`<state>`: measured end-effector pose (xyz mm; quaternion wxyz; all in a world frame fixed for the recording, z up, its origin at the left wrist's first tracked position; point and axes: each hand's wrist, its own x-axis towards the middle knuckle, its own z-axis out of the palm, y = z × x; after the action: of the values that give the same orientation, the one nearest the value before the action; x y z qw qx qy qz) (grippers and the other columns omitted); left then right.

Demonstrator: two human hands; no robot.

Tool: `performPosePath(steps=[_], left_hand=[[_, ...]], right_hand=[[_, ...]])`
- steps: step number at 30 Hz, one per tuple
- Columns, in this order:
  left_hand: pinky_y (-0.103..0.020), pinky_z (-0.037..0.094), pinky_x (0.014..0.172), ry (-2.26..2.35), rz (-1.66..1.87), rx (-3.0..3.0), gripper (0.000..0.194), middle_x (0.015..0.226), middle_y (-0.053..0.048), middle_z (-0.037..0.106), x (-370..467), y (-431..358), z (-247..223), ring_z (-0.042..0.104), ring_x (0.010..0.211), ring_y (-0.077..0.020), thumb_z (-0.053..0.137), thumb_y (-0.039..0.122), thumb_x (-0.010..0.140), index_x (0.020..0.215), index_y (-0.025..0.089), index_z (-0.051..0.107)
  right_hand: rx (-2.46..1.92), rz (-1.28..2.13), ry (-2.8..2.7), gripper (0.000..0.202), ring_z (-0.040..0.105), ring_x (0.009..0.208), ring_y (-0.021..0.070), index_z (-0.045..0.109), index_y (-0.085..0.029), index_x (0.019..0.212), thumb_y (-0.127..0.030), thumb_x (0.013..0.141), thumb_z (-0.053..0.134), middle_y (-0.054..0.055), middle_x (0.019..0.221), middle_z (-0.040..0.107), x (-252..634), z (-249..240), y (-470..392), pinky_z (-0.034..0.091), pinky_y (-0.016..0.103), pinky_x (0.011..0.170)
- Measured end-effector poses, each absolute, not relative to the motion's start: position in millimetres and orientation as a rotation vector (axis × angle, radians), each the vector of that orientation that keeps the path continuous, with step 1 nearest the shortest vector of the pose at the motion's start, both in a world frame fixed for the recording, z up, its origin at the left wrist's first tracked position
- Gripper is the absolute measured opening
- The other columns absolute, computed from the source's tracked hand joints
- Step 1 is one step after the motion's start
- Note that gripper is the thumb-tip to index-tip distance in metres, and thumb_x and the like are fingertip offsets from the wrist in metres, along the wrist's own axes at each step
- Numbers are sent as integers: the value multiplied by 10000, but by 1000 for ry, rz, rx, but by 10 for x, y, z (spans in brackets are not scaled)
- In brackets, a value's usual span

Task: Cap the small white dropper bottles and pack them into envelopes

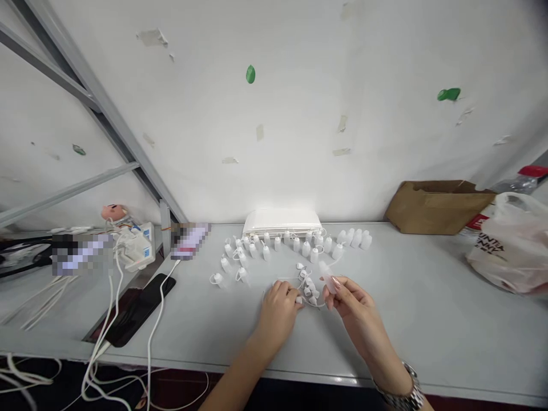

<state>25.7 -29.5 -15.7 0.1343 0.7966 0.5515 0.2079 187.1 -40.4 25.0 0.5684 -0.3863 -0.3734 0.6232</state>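
My right hand point(353, 305) pinches a small translucent squeeze bottle point(325, 273) between thumb and fingers, tilted above the table. My left hand point(279, 305) rests low over the tabletop, its fingers closed on a white cap point(298, 299). Between the hands lies a small pile of loose white caps point(309, 288) with thin loop straps. Beyond them stand several small white bottles point(266, 253) with caps on and loops sticking out. At the right end of that group is a cluster of bottles without visible caps point(355, 238). Part of the left fingers is hidden from view.
A white flat stack point(281, 220) leans at the wall behind the bottles. On the left are a black phone point(139, 311), white cables point(160, 302) and a power strip point(139, 251). A brown paper bag point(436, 211) and a white plastic bag point(505, 251) stand on the right.
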Motion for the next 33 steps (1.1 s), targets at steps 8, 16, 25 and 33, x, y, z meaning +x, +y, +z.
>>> performPosePath(steps=[8, 16, 25, 33], left_hand=[[-382, 445, 815, 1605, 709, 2173, 103, 907, -52, 668, 200, -282, -124, 565, 912, -230, 552, 155, 815, 877, 192, 625], [-376, 459, 782, 1663, 846, 1976, 179, 849, -56, 698, -10, -247, -105, 608, 853, -229, 566, 245, 796, 941, 214, 667], [-273, 441, 646, 1371, 1052, 1377, 172, 766, -26, 679, -150, -301, 102, 500, 631, -147, 725, 295, 635, 798, 248, 756], [-256, 423, 674, 1281, 1187, 1246, 185, 748, -14, 672, -166, -360, 147, 485, 666, -141, 727, 227, 638, 814, 268, 761]], right_hand=[[-943, 1485, -932, 252, 476, 578, 114, 639, -173, 694, -413, 769, 657, -2, 647, 589, 1888, 188, -378, 389, 263, 630], [-1078, 1472, -1058, 308, 499, 575, 126, 640, -164, 692, -468, 722, 676, 14, 639, 615, 1840, 75, -306, 407, 280, 624], [-1171, 1380, -1348, 281, 500, 628, 150, 658, -183, 820, -430, 689, 688, 0, 668, 591, 1708, 47, -335, 417, 289, 631], [-1208, 1206, -1530, 215, 528, 721, 171, 652, -210, 891, -367, 743, 649, 8, 746, 587, 1689, 67, -421, 441, 301, 722]])
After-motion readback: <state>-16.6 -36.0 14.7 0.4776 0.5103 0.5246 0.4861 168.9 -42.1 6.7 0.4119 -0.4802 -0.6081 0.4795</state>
